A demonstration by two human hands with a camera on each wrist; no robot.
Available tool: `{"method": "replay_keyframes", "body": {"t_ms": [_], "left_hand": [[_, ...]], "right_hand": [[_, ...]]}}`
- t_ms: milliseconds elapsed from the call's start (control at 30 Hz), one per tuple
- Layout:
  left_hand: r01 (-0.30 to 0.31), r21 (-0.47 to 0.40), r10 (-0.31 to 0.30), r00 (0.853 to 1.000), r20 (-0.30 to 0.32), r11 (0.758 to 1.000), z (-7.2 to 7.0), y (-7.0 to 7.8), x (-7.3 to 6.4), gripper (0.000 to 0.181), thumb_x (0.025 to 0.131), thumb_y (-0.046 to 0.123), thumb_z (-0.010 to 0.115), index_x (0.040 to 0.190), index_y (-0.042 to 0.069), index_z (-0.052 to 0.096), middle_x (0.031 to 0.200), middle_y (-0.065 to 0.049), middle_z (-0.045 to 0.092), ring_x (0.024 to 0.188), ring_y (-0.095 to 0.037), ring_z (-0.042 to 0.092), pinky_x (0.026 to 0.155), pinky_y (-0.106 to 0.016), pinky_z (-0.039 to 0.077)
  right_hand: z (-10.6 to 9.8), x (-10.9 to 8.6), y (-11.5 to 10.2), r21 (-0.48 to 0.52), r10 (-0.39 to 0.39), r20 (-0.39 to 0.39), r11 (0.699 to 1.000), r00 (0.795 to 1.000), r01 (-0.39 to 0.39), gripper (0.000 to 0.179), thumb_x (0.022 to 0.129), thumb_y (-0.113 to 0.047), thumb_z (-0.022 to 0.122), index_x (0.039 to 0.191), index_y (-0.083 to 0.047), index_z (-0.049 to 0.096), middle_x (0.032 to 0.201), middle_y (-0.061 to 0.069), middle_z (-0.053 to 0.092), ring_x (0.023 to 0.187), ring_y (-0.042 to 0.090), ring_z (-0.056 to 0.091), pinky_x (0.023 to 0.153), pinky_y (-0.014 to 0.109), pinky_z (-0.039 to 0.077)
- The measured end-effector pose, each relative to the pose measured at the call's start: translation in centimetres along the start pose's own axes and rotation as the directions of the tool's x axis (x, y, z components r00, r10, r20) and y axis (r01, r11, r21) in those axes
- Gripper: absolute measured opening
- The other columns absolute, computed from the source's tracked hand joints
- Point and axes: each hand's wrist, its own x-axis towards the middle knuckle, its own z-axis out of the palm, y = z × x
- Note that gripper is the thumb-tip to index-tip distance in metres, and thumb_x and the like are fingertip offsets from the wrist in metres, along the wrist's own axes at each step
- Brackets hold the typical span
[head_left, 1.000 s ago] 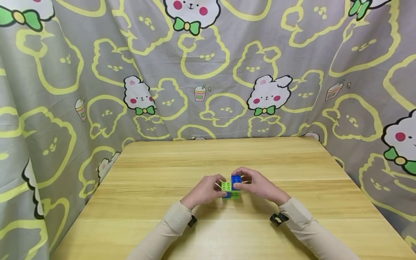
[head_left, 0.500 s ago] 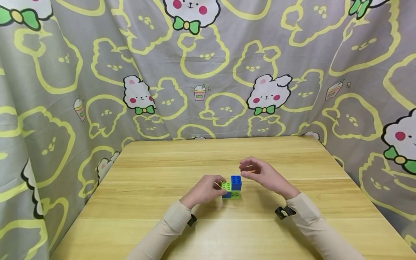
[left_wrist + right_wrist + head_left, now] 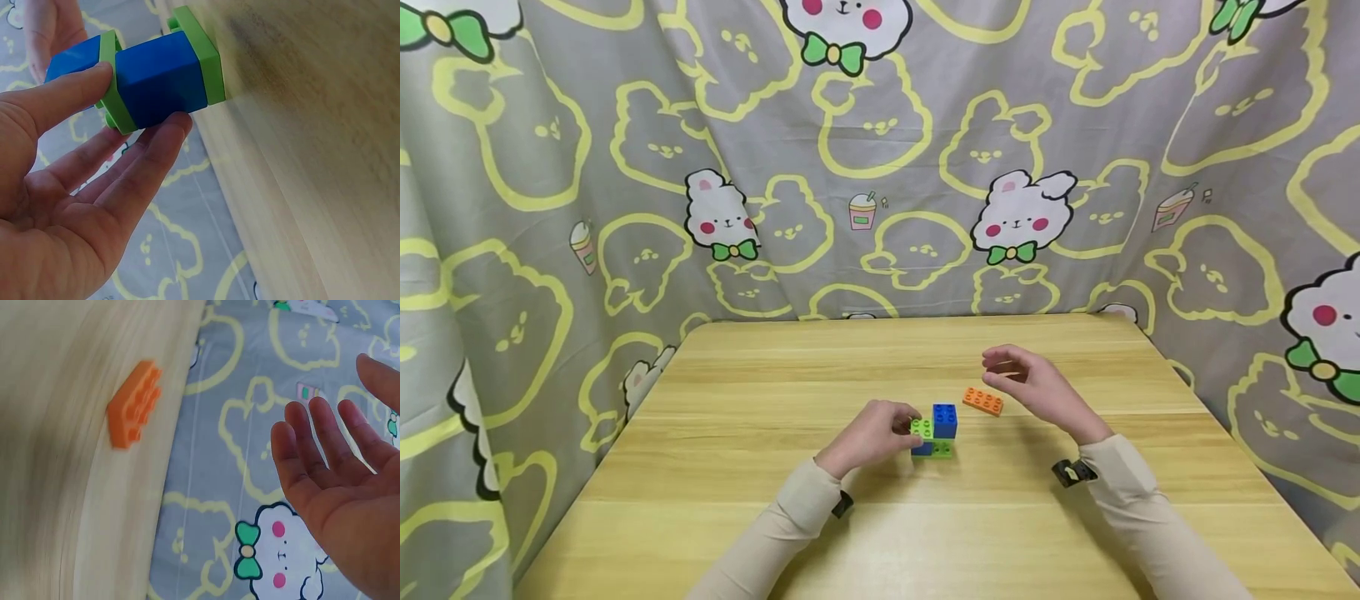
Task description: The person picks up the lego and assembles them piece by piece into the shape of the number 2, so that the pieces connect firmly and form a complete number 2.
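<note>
A small stack of toy building bricks stands on the table. At its base is a flat green brick (image 3: 943, 450), which carries a blue brick (image 3: 161, 72). Above that comes another flat green brick (image 3: 921, 428), topped on the right by a second blue brick (image 3: 945, 422). My left hand (image 3: 872, 435) holds the stack from the left, thumb at the upper green brick and fingertips against the lower blue one. To the right and farther back, my right hand (image 3: 1033, 385) hovers with relaxed fingers, holding nothing. Nearest to it lies a flat orange brick (image 3: 982, 402), studs up.
The wooden table (image 3: 760, 375) reaches back to a grey patterned curtain (image 3: 865, 150), which also hangs along both sides. Each wrist wears a dark camera strap, such as the right strap (image 3: 1072, 472).
My right hand has let go of the top blue brick and moved right and away, uncovering the orange brick. My left hand has stayed at the stack.
</note>
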Motion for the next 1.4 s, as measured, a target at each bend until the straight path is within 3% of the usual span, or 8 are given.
{"method": "replay_keyframes", "body": {"t_ms": [267,433,567,1033,1400], "left_hand": [[-0.008,0.001,0.008,1.0,-0.004,1.0,0.0,0.1,0.0,0.034,0.093,0.019,0.077,0.123,0.003,0.071,0.103,-0.006,0.075,0.089,-0.011,0.067,0.078,-0.026,0.056],[-0.008,-0.003,0.008,1.0,-0.004,1.0,-0.1,0.2,0.0,0.033,0.093,0.019,0.077,0.122,0.003,0.072,0.102,-0.005,0.075,0.087,-0.01,0.067,0.077,-0.026,0.056],[-0.012,-0.01,0.012,1.0,-0.001,1.0,-0.1,0.1,0.1,0.033,0.093,0.018,0.077,0.121,0.003,0.072,0.102,-0.005,0.075,0.087,-0.009,0.067,0.077,-0.026,0.056],[-0.003,-0.017,0.003,1.0,0.003,1.0,-0.2,0.2,0.0,0.033,0.093,0.017,0.077,0.122,0.003,0.072,0.105,-0.007,0.075,0.089,-0.012,0.068,0.079,-0.028,0.057],[-0.009,-0.002,0.009,1.0,-0.001,1.0,-0.1,0.0,0.1,0.034,0.093,0.018,0.077,0.124,0.003,0.071,0.105,-0.006,0.075,0.09,-0.011,0.068,0.079,-0.028,0.057]], "right_hand": [[0.0,0.4,1.4,-0.111,-0.017,0.029,0.994,0.999,0.02,0.035,0.098,-0.021,0.072,0.128,-0.004,0.065,0.123,0.017,0.069,0.111,0.032,0.067,0.095,0.05,0.055],[0.3,0.6,2.7,-0.265,-0.051,0.094,0.961,0.994,0.074,0.037,0.096,-0.017,0.073,0.128,0.0,0.066,0.121,0.022,0.069,0.107,0.035,0.068,0.093,0.053,0.055],[0.5,0.8,3.1,-0.328,-0.034,0.139,0.941,0.99,0.078,0.037,0.095,-0.015,0.073,0.126,0.004,0.065,0.12,0.023,0.069,0.105,0.036,0.067,0.093,0.055,0.054],[1.5,1.0,4.1,-0.39,-0.026,0.164,0.917,0.986,0.089,0.029,0.094,-0.013,0.074,0.12,-0.002,0.07,0.119,0.015,0.07,0.105,0.035,0.066,0.09,0.052,0.055],[2.0,1.0,4.2,-0.423,-0.037,0.199,0.898,0.979,0.12,0.027,0.092,-0.012,0.076,0.116,-0.001,0.073,0.109,0.012,0.07,0.096,0.029,0.067,0.085,0.05,0.056]]}}
